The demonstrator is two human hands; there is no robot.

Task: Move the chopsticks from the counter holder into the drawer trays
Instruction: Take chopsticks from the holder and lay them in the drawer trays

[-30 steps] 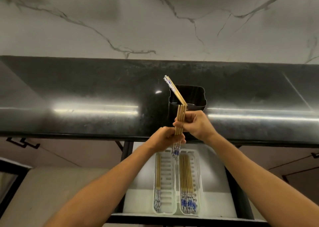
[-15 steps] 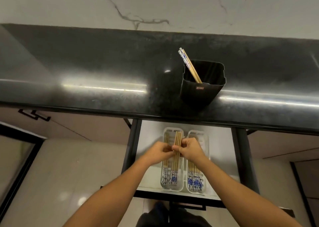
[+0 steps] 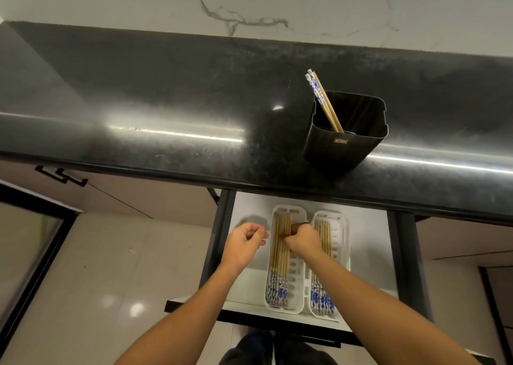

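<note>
1. Gripping the bundle of wooden chopsticks with blue-and-white patterned ends [image 3: 279,259], the right hand [image 3: 302,242] curls over them in the left white slotted plastic tray [image 3: 297,295], probably levelling them.
2. The left hand [image 3: 244,242] hangs loosely curled and empty beside that tray.
3. Two more chopsticks [image 3: 323,98] lean in the black plastic holder [image 3: 344,142] on the dark counter [image 3: 166,101].

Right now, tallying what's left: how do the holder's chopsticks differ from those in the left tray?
The holder chopsticks lean in the black holder, patterned ends up; the tray chopsticks lie flat in the left tray, patterned ends nearest the camera. Holder chopsticks are few, tray chopsticks many. Only the tray chopsticks are held, by the right hand. Both have tan shafts and blue-and-white ends.
</note>
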